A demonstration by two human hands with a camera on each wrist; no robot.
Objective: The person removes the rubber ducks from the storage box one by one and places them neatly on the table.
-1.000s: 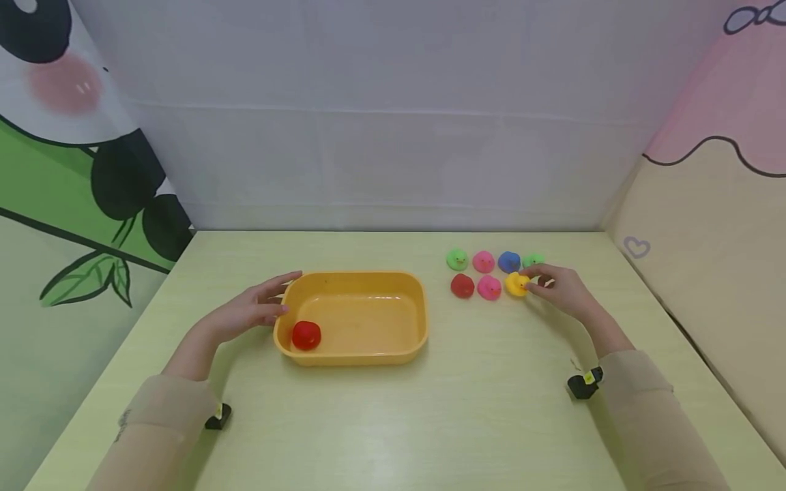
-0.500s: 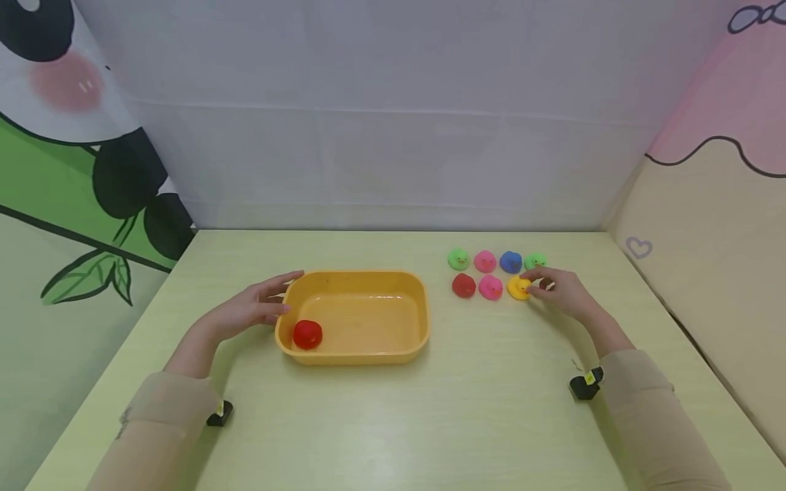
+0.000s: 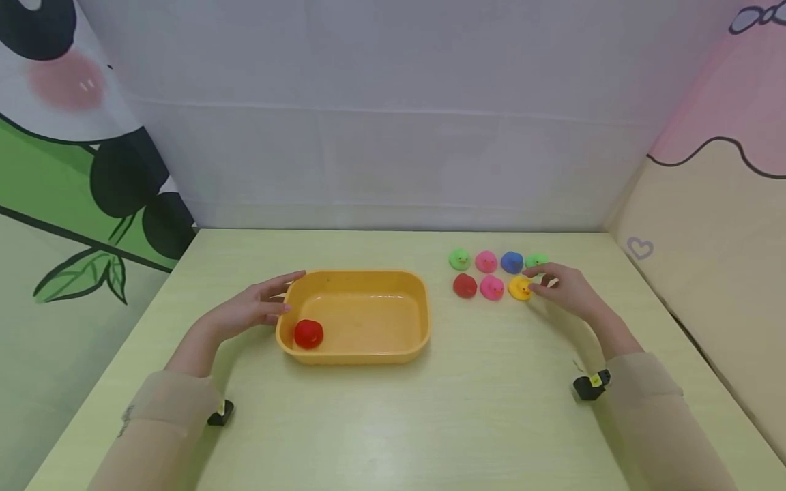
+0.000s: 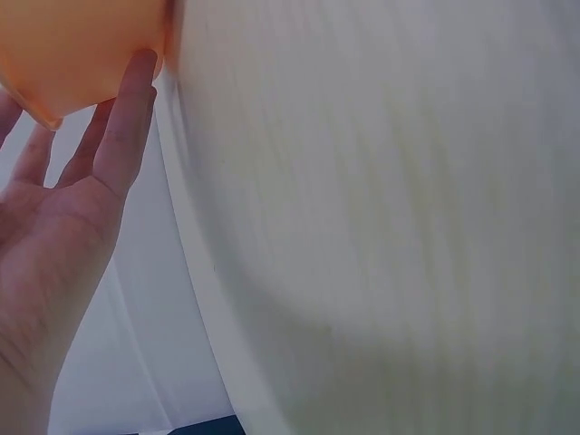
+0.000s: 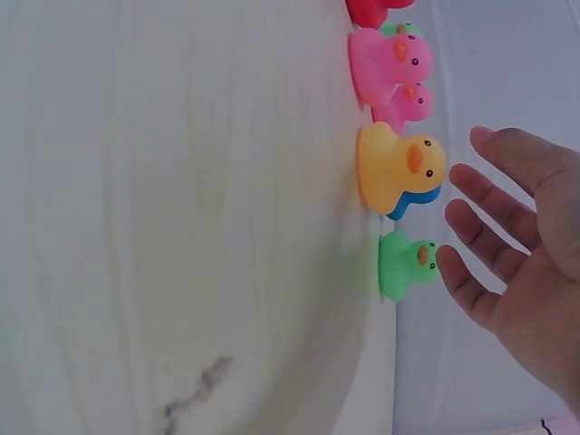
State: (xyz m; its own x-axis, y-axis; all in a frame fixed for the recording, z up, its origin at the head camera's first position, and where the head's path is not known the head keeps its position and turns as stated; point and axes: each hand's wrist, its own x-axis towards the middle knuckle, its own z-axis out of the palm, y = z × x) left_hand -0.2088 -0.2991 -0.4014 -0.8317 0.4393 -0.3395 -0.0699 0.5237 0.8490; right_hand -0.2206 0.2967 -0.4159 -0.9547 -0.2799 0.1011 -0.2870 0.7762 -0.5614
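A yellow tray (image 3: 353, 359) stands on the table, left of centre. My left hand (image 3: 245, 314) touches its left end with outstretched fingers; in the left wrist view the hand (image 4: 63, 227) lies along the tray's wall (image 4: 82, 54). Inside the tray, at the near left corner, sits a rounded red toy (image 3: 308, 334). At the back right, my right hand (image 3: 568, 290) hovers beside a yellow rubber duck (image 3: 519, 288). The right wrist view shows loosely spread fingers around no object, with a gap between them and the yellow duck (image 5: 394, 170).
Around the yellow duck sit a red duck (image 3: 464, 286), pink ducks (image 3: 492, 288) (image 3: 486, 262), a blue duck (image 3: 512, 262) and green ducks (image 3: 459, 259) (image 3: 537, 260). A pale wall (image 3: 393, 164) bounds the table (image 3: 393, 423) behind; printed panels flank it.
The view shifts very slightly. My right hand stays beside the yellow duck, its forearm a touch further right, and my left hand stays at the tray. The ducks keep their places.
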